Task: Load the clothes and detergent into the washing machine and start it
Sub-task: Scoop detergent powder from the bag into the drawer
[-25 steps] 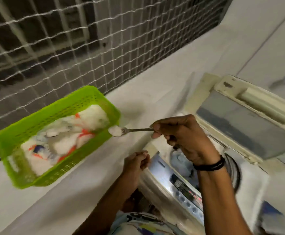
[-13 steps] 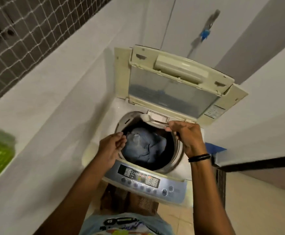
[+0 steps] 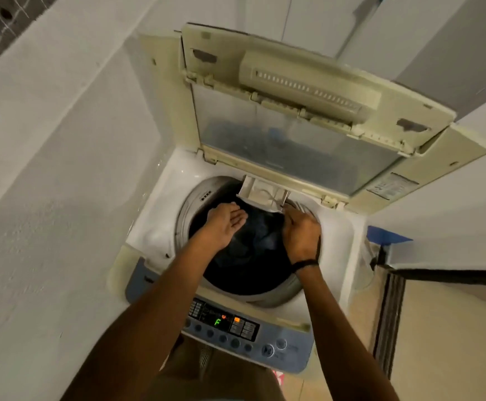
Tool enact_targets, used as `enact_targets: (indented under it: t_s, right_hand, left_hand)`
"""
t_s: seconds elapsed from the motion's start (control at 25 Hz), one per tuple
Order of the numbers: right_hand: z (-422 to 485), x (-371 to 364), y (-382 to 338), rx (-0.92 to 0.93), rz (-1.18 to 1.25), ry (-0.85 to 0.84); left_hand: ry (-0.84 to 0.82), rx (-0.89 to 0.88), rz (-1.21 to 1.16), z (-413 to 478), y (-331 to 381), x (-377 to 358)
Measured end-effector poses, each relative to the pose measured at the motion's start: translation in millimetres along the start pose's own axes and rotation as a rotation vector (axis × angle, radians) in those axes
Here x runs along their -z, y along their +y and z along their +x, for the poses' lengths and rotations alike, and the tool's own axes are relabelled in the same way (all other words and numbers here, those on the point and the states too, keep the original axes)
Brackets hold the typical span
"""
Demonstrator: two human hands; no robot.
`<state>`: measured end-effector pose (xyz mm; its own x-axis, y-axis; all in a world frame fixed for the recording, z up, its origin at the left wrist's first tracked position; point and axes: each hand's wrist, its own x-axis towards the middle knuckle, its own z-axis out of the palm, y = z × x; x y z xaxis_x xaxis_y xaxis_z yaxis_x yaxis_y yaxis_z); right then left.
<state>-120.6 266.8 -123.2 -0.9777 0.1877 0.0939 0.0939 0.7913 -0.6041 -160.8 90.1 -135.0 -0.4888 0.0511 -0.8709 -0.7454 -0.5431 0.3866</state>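
Note:
The top-loading washing machine [image 3: 155,227] stands below me with its lid [image 3: 308,91] raised. Dark blue clothes [image 3: 253,247] lie in the drum. A small white detergent drawer [image 3: 262,195] is pulled out at the drum's back edge. My left hand [image 3: 225,224] hovers over the drum's left side, fingers apart and holding nothing. Fingers closed, my right hand [image 3: 301,231] sits at the drawer's right corner, gripping a spoon that is blurred and mostly hidden. The control panel [image 3: 224,325] is lit and shows a green F.
A white wall ledge [image 3: 47,169] runs close along the machine's left side. A blue object [image 3: 386,235] and a dark door frame [image 3: 386,316] stand tight against the right side. White walls rise behind the lid.
My view swung from the green basket to the machine. My right hand carried the heaped spoon from the basket to the detergent drawer. My left hand moved from the drum's rim out over the clothes.

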Motion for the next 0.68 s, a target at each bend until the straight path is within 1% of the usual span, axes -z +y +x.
enact_targets:
  t_s: [0.04,0.12,0.36,0.48,0.52,0.56,0.6,0.68]
  right_hand:
    - [-4,-5,0,0.106,-0.042,-0.021]
    - [-13,-10,3,0.187,-0.105,-0.043]
    - [-24,-11,14,0.134,-0.111,-0.022]
    - [-20,-1,4,0.145,-0.084,0.085]
    - [-19,3,0,0.120,-0.070,0.119]
    - [-18,7,-6,0.039,-0.025,0.135]
    - [-16,10,-9,-0.094,0.056,0.145]
    - [-13,17,-17,-0.455,0.311,0.157]
  left_hand:
    - [0.007,0.004,-0.006,3,0,-3]
    - [0.017,0.002,-0.006,9,-1,-7]
    - [-0.015,-0.002,-0.001,14,3,-13]
    - [-0.023,-0.002,0.001,17,3,-15]
    - [-0.024,-0.001,0.005,18,3,-16]
    - [-0.023,-0.003,0.010,19,3,-15]
    - [-0.026,-0.003,0.011,18,3,-15]
    - [-0.024,0.001,-0.005,11,6,-12]
